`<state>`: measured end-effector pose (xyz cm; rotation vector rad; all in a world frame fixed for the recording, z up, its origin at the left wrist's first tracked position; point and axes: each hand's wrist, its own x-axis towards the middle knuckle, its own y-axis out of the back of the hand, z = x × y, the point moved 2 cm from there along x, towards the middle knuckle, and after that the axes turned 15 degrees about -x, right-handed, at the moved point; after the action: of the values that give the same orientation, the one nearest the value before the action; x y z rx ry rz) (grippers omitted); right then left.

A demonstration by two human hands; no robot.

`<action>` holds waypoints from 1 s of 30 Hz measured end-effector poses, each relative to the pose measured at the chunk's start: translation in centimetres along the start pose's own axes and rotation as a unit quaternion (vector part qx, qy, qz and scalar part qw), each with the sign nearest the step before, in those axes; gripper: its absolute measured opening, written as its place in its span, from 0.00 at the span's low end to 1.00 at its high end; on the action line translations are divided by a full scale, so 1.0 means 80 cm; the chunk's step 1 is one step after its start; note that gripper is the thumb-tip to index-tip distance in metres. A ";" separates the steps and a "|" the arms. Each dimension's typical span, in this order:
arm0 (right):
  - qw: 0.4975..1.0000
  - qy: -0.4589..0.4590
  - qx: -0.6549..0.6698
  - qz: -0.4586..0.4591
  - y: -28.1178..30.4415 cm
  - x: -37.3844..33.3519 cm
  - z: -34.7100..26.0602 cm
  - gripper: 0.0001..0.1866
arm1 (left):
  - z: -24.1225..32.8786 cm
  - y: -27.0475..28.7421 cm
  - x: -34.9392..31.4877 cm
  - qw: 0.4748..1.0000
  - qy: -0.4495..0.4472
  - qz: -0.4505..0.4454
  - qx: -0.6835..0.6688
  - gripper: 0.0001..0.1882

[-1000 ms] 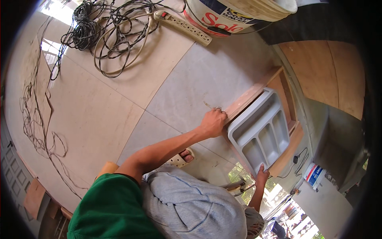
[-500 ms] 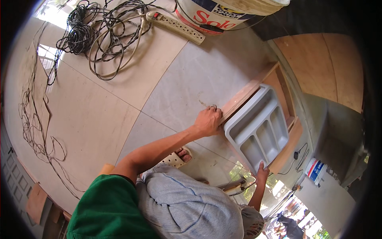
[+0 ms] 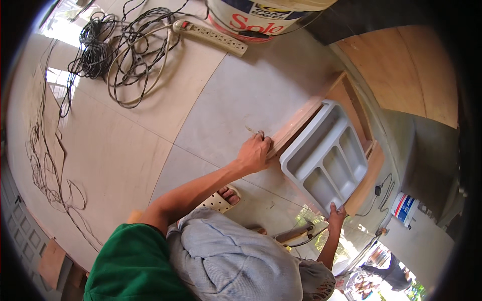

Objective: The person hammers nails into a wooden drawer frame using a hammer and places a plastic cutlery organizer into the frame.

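A grey plastic cutlery tray (image 3: 305, 169) with several compartments lies tilted over a shallow wooden drawer (image 3: 359, 108), whose far end shows past the tray. My right hand (image 3: 336, 215) holds the tray by its near edge, thumb on top and the other fingers mostly hidden beneath. At the drawer's left side, my left hand (image 3: 254, 152) is closed with bent fingers around the wooden front panel (image 3: 299, 122). How far its fingertips reach behind the wood is hidden.
Beyond my hands stand a large white paint bucket (image 3: 266, 22), a power strip (image 3: 211, 37) and tangled black cords (image 3: 100, 52). A small white tub (image 3: 404, 208) lies at the right. My foot in a pale clog (image 3: 221, 199) is below my left forearm.
The view has shifted slightly, so the bucket, power strip and drawer sit further left. Both hands keep their grips, and the tray stays nearly in place against the drawer.
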<state>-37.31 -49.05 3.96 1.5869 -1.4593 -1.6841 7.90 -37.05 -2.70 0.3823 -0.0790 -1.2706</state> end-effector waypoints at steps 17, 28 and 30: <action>0.972 0.224 0.030 0.063 0.041 0.002 0.026 0.11 | 0.093 -0.011 -0.008 0.983 0.020 -0.118 -0.140 0.37; 0.961 0.237 -0.012 0.142 0.101 0.073 -0.038 0.15 | 0.072 -0.076 -0.042 0.816 0.332 -0.178 -0.439 0.13; 0.955 0.204 0.131 0.173 0.096 0.074 -0.070 0.17 | 0.074 -0.098 -0.059 0.789 0.367 -0.141 -0.472 0.11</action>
<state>-36.66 -59.13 8.83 1.5736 -1.6614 -0.9320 -2.28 -35.91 1.00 -0.0229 1.2887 -1.2075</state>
